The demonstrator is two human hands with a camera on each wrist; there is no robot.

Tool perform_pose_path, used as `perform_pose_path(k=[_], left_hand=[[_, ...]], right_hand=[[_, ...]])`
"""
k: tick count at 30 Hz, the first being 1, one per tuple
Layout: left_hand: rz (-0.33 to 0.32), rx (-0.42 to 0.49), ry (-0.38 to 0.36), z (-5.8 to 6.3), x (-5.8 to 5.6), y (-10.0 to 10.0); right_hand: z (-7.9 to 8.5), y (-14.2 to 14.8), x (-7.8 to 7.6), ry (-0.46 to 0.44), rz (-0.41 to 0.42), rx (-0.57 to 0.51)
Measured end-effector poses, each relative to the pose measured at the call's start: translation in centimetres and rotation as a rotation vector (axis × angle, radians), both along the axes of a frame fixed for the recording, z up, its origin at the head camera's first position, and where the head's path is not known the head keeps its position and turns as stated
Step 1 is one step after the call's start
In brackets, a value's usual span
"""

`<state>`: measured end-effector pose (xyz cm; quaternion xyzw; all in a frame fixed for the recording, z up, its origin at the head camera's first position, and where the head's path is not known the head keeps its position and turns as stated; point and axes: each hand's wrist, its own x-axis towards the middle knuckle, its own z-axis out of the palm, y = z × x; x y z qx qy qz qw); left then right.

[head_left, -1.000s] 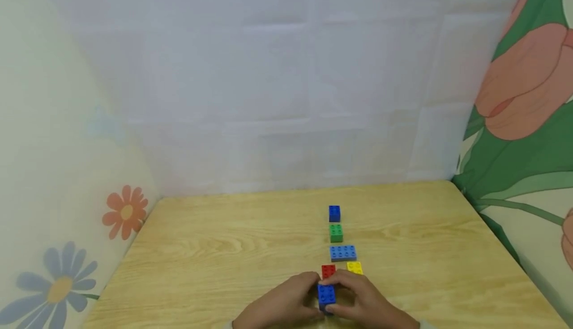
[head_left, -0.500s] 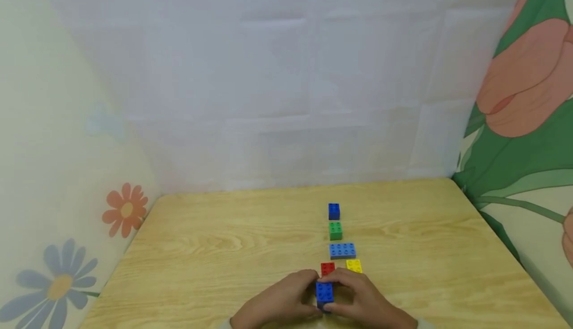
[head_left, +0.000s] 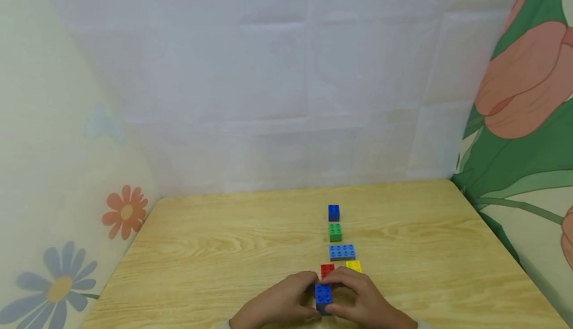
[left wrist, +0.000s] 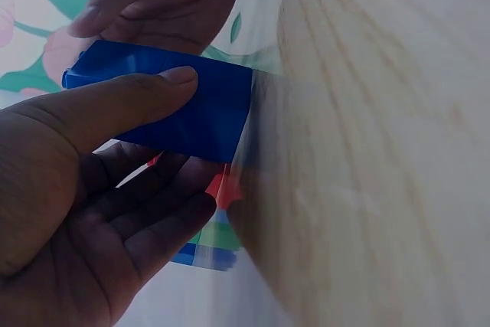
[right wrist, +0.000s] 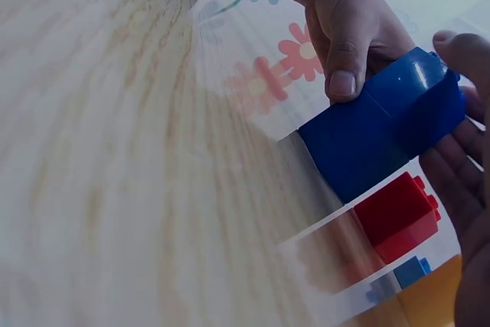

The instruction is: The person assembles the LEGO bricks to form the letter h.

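Observation:
Two blue toy bricks [head_left: 323,295], one joined on the other with a seam between, stand upright on the wooden table near its front edge. My left hand [head_left: 282,299] grips the lower brick from the left, thumb on its near side in the left wrist view. From the right, my right hand [head_left: 369,299] holds the upper brick, index finger at the far side and thumb at the near corner. Just beyond them sits a red brick [head_left: 328,270], partly hidden by the fingers. A yellow brick [head_left: 353,266] lies to its right, its near part behind my right hand.
Farther back on the wooden table [head_left: 201,269] stand a long light-blue brick [head_left: 342,252], a green brick [head_left: 335,232] and a small dark-blue brick [head_left: 334,213], roughly in line. A white sheet [head_left: 286,95] hangs behind the table, with flower-patterned panels on both sides.
The blue bricks and both hands have shifted very slightly left in the head view. My grip looks the same, and the other bricks keep their places.

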<state>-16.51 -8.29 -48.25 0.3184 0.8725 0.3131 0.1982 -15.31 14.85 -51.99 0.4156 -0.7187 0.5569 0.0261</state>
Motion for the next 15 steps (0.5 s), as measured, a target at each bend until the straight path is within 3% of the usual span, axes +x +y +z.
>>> perform_pose_path(k=[8, 15], left_hand=[[0.024, 0.012, -0.008, 0.0, -0.2, -0.3], [0.038, 0.000, -0.025, 0.1, -0.2, -0.6]], right_hand=[[2.6, -0.1, 0.7, 0.076, -0.008, -0.115], [0.7, 0.4, -0.1, 0.094, -0.087, -0.121]])
